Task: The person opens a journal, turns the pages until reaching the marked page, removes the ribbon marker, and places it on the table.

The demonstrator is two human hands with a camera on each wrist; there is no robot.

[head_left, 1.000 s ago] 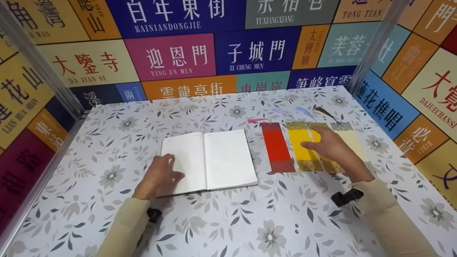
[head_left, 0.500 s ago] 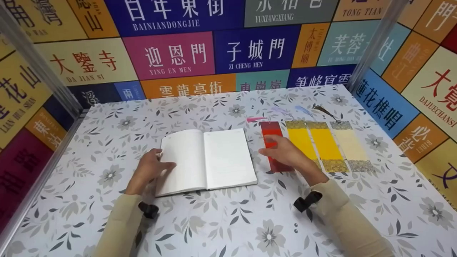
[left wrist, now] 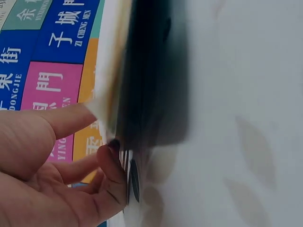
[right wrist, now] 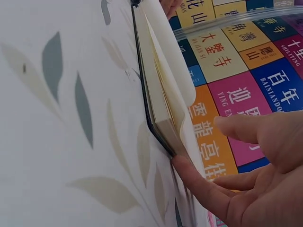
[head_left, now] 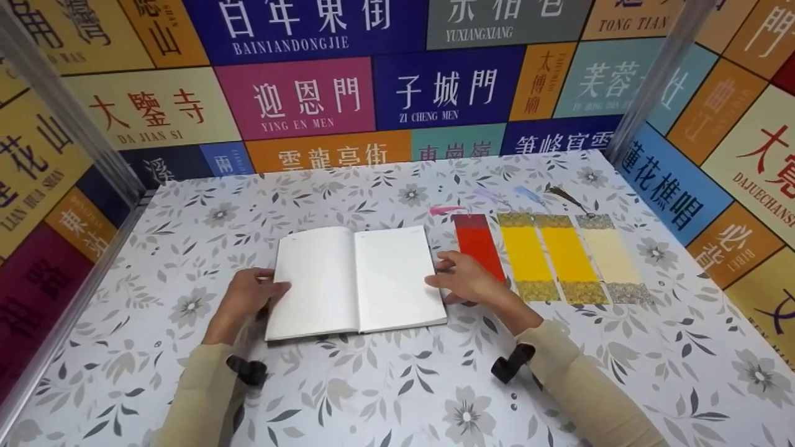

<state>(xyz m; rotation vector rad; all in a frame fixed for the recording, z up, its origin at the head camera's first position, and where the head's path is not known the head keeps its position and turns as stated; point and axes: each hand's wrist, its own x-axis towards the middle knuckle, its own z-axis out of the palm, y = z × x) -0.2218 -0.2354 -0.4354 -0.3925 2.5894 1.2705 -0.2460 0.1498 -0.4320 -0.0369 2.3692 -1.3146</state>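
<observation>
An open notebook (head_left: pixel 397 279) with white pages lies on the table, its dark cover (left wrist: pixel 156 94) visible in the left wrist view. At its left edge my left hand (head_left: pixel 245 298) pinches it, thumb at the page edge and fingers at the cover. My right hand (head_left: pixel 469 282) is at the right edge; one fingertip (right wrist: pixel 182 163) meets the cover's edge while the thumb (right wrist: pixel 236 127) stands apart above the pages. That hand partly covers a red bookmark (head_left: pixel 478 245) with a pink tassel.
Right of the red bookmark lie two yellow bookmarks (head_left: pixel 526 251) and a cream bookmark (head_left: pixel 612 254), with tassels pointing away. The table (head_left: pixel 348 397) has a floral cover. Sign-printed walls (head_left: pixel 298 96) enclose its back and sides.
My right hand has moved left from over the yellow bookmarks, past the red one, to the notebook's right edge. My left hand has drawn back to the left edge; the notebook has shifted slightly left.
</observation>
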